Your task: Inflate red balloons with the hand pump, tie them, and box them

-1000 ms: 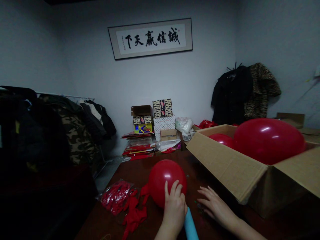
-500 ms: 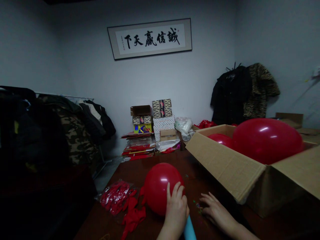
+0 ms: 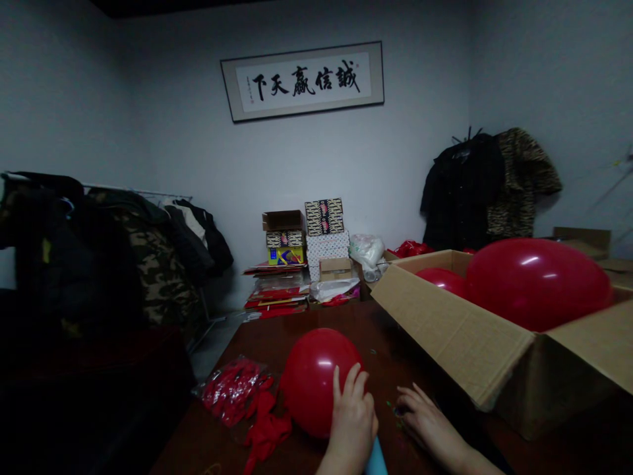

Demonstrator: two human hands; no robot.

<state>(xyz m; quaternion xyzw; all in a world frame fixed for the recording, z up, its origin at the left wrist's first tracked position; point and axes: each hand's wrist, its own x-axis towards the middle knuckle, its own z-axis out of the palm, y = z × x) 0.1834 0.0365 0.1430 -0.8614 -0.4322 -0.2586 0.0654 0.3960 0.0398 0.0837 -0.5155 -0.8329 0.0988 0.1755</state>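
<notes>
A round, inflated red balloon rests on the dark table with my left hand gripping its near right side, fingers spread over the surface. Whatever the thumb and palm hold at the neck is hidden. Below that wrist sticks out a light blue tube. My right hand is down on the tabletop, its fingers curled together over small coloured loops that look like rubber bands. What its fingertips pinch is too small to make out. Left of the balloon lie limp red balloons and a clear bag of more.
An open cardboard box with large red balloons stands on the right. Stacked boxes and red packets sit behind the table. Coats hang on a rack at left; a dark coat hangs on the far wall.
My right fingers have curled in and closed over the small loops. My left hand stays on the balloon. The whole view has shifted slightly.
</notes>
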